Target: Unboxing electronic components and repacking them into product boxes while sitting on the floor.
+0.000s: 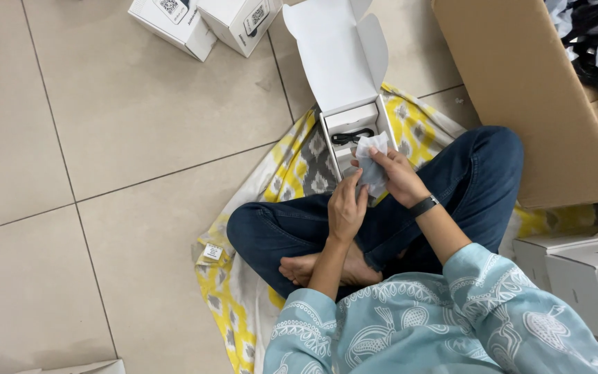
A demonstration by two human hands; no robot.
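I sit cross-legged on a yellow, grey and white patterned cloth. My right hand grips a small clear plastic pouch just above an open white box. My left hand pinches the pouch's lower edge from the left. Inside the box lies a black cable. The box's lid stands open, tilted away from me. A black band sits on my right wrist.
Two shut white boxes lie on the tiled floor at the top. A large brown cardboard carton with dark bagged items stands at the right. More white boxes are stacked by my right knee.
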